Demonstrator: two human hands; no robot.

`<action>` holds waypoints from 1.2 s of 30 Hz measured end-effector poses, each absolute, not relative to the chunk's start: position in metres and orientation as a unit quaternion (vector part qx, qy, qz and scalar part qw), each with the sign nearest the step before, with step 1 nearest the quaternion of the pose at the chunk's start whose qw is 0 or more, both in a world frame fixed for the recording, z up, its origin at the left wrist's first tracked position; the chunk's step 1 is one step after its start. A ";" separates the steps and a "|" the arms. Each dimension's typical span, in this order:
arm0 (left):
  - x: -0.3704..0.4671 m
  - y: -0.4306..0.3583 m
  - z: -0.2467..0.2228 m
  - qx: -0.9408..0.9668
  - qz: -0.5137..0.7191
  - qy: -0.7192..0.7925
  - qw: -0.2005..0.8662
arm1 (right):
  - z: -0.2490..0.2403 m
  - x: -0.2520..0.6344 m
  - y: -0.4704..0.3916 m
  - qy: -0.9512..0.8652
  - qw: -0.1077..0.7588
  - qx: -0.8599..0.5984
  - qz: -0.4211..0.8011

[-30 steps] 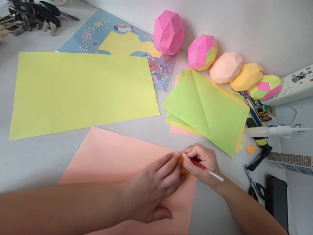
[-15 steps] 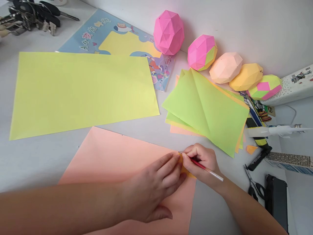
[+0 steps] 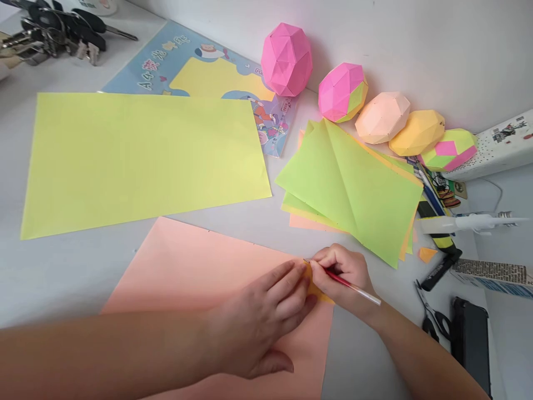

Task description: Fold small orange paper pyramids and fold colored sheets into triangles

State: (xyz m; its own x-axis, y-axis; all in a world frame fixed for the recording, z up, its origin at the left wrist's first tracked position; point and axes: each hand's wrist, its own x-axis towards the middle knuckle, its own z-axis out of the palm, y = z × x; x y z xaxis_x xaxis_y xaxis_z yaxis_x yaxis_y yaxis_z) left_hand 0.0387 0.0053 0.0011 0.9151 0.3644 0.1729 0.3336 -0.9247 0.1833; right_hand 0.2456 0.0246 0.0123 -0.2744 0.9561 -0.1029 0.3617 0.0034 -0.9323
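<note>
A pink paper sheet (image 3: 200, 266) lies on the table, partly under both forearms. My left hand (image 3: 266, 316) rests flat on it, fingers stretched out, the fingertips on a small orange paper piece (image 3: 322, 295). My right hand (image 3: 343, 275) is closed around a red pen (image 3: 350, 285) with a clear end. The pen's tip is at the upper end of the orange piece, by the pink sheet's top edge. Much of the orange piece is hidden under my fingers.
A yellow-green sheet (image 3: 145, 161) lies behind on the left, overlapping a blue packet (image 3: 166, 55). Green and orange sheets (image 3: 353, 183) are stacked right of centre. Faceted paper balls (image 3: 287, 60) line the wall. Keys (image 3: 62, 28), scissors (image 3: 433, 314) and a black case (image 3: 469, 339) sit around.
The view has shifted very slightly. Both hands, the pen and the pink sheet look almost the same as before.
</note>
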 end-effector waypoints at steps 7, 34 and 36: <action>0.036 0.003 -0.008 0.972 0.121 0.169 0.105 | 0.006 0.249 0.027 -0.552 0.381 -0.535 0.514; 0.034 0.014 -0.011 0.936 0.180 0.302 0.020 | -0.001 0.263 -0.043 -0.890 0.220 -0.393 0.073; 0.034 0.015 -0.013 0.930 0.186 0.316 0.026 | 0.001 0.262 -0.064 -0.890 0.215 -0.395 0.078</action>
State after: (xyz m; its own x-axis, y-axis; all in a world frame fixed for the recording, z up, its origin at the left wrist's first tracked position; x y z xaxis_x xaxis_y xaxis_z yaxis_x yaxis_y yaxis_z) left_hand 0.0338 0.0147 -0.0128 0.7309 0.5974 0.3299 0.5780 -0.7989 0.1661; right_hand 0.2623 -0.0644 0.0012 -0.5951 0.7365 0.3216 0.6696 0.6757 -0.3083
